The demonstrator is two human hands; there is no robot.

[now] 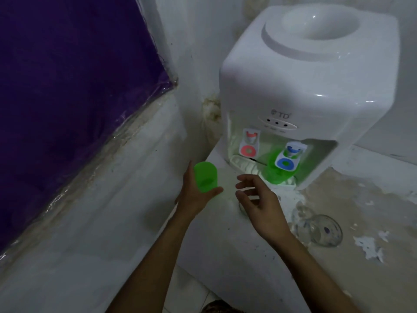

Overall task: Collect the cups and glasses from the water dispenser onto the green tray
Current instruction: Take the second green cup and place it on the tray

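purple sheet (67,86) – far left, glossy | white wall (198,53) – stained at corner | counter (372,211) – paint patchy

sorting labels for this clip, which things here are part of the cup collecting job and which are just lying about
Job: green cup held in the left hand; second green cup under the blue tap; clear glass mug on the counter; open right hand; water dispenser.

Just there: purple sheet; counter.
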